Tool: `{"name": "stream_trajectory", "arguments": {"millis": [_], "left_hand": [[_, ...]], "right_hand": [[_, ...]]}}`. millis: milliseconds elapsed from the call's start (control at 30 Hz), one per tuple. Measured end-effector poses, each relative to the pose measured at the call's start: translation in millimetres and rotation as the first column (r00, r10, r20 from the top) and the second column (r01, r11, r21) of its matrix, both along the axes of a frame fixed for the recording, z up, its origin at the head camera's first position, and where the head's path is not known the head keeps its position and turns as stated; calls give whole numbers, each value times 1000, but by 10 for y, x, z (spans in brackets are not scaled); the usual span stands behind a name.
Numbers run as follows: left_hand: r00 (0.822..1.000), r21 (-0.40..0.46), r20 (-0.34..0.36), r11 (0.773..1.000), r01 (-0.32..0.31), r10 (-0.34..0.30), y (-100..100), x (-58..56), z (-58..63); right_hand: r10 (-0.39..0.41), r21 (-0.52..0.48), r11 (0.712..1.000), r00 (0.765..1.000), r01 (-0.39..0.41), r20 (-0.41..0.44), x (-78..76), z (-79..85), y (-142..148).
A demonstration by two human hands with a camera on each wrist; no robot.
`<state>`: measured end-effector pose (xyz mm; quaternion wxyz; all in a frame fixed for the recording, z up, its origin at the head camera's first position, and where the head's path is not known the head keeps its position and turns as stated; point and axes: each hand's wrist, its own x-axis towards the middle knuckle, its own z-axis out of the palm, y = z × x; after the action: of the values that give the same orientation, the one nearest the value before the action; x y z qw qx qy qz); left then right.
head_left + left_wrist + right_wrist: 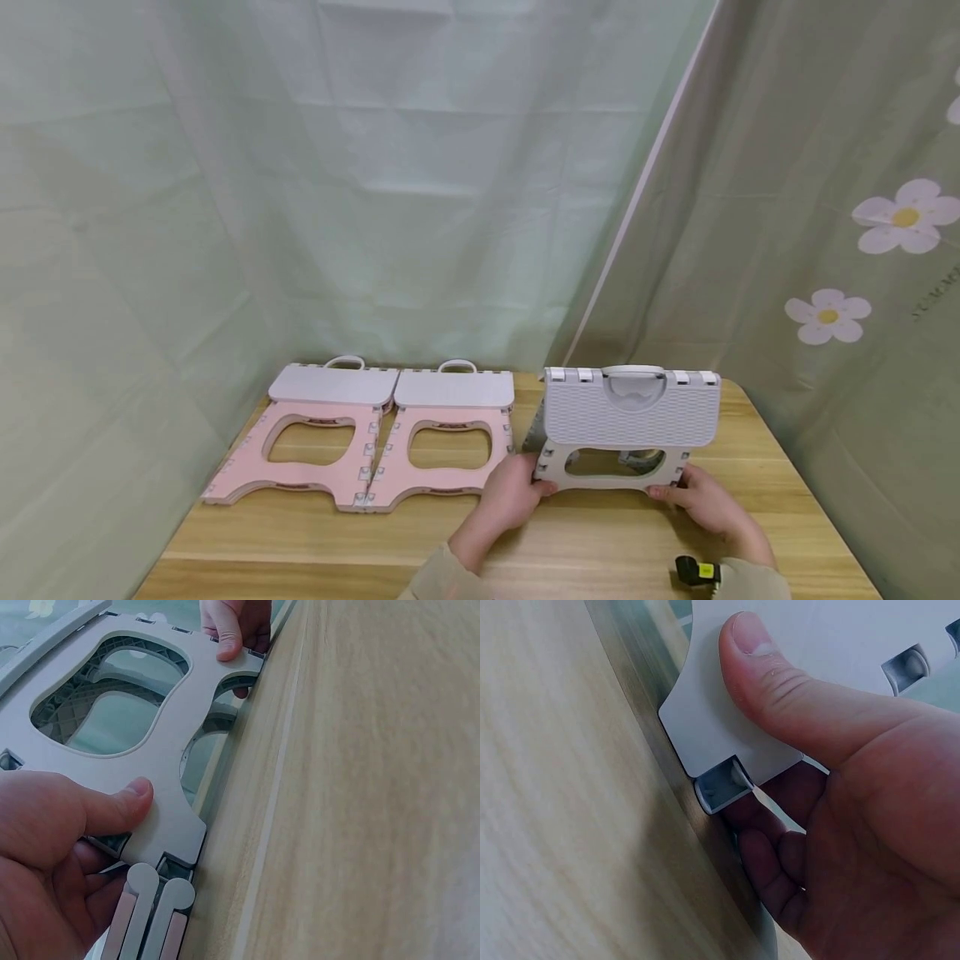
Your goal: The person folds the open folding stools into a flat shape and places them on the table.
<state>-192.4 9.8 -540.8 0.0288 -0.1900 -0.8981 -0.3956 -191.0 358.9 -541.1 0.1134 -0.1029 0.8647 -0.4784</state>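
Observation:
A light grey folding stool [630, 421] stands partly unfolded at the right of the table, its woven-pattern seat panel and carry handle facing me. My left hand [510, 493] grips its lower left leg edge; in the left wrist view the thumb lies on the front face and the other fingers reach behind. The lower right leg corner is held by my right hand [708, 504], the thumb across the front in the right wrist view and the fingertips partly hidden behind. Left of it, two pink folding stools lie side by side, one farther left [330, 386] and one nearer [453, 389].
The wooden table [570, 550] carries all the stools. A pale green curtain [420, 208] hangs behind, and a flowered curtain [712, 250] borders the right side. A black object with a yellow label [697, 571] sits by the right sleeve.

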Motion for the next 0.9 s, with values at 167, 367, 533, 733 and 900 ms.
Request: {"name": "stream_trajectory", "arguments": {"millis": [167, 367, 533, 733, 900], "left_hand": [[1000, -5, 14, 1000, 0, 0, -2, 3, 5], [1000, -6, 19, 1000, -2, 2, -4, 7, -2], [1000, -6, 26, 1000, -3, 3, 1, 5, -5], [1000, -8, 30, 1000, -7, 8, 6, 11, 2], [1000, -7, 31, 1000, -8, 8, 10, 8, -1]], "right_hand": [[-5, 16, 1000, 1000, 5, -8, 3, 14, -16], [0, 30, 1000, 1000, 1, -22, 1, 11, -17], [4, 23, 1000, 1000, -3, -27, -2, -1, -9], [7, 8, 1000, 1000, -7, -14, 1, -5, -8], [8, -3, 1000, 1000, -8, -8, 1, 0, -9]]}}
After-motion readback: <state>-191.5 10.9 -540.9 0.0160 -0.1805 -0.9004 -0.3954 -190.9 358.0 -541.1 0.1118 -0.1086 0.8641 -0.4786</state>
